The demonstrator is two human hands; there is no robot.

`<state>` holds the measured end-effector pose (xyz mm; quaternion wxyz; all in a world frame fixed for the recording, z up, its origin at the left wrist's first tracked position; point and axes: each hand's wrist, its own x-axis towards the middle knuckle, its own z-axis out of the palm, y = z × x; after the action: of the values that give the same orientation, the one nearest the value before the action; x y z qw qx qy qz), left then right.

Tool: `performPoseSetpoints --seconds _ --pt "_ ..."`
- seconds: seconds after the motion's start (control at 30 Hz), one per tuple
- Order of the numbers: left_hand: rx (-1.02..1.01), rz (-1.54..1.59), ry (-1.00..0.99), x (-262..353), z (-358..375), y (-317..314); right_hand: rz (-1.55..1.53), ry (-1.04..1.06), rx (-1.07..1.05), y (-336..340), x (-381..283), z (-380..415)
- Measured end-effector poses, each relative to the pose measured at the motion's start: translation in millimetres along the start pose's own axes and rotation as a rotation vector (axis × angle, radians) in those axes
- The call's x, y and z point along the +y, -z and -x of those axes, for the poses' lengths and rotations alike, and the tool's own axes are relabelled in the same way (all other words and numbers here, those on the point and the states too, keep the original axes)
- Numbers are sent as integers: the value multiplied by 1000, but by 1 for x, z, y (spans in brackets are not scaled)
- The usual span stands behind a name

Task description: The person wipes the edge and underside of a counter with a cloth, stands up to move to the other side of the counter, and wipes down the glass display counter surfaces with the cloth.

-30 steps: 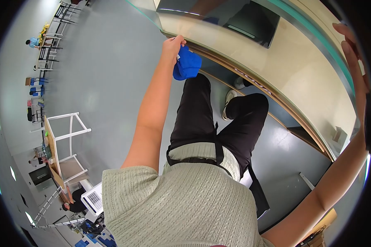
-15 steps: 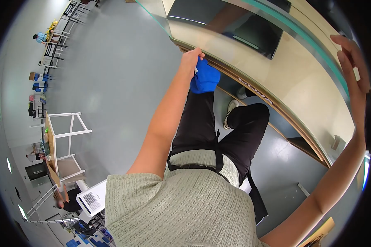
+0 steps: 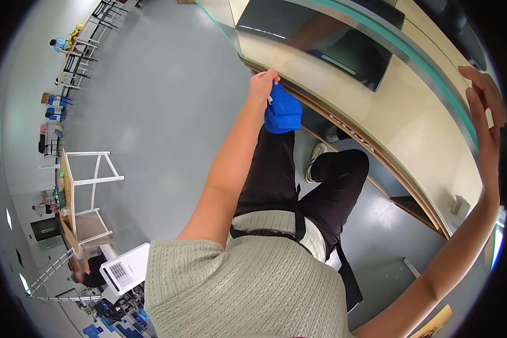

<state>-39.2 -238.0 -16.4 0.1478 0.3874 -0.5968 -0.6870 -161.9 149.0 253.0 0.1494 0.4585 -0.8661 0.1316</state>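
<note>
My left hand is closed on a blue cloth, which hangs bunched below the fingers beside the cabinet's front edge. Close by is the wooden lower rail of a glass-edged display cabinet, with raised letters along it. At the far right my right hand is lifted beside the curved glass edge, its fingers stretched out and slightly bent. A dark shape at the picture's edge overlaps part of that hand. Behind the glass, a glossy black panel lies on a cream surface.
My legs stand against the cabinet's base. On the left is a white-legged table, with a white laptop below it in view. A seated person is near the laptop. Another person sits far off by a row of tables.
The view has shifted slightly, so the cabinet appears a little lower and to the right. The blue cloth hangs a bit differently in my left hand, folded lower down.
</note>
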Motion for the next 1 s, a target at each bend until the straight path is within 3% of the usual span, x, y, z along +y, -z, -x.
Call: performPoseSetpoints --seconds 0.53,1.0 --pt "30 10 -1 3 4 -5 -10 -56 -8 4 -9 -4" --pt "60 20 -10 0 -1 -6 -30 41 7 4 -2 -4"
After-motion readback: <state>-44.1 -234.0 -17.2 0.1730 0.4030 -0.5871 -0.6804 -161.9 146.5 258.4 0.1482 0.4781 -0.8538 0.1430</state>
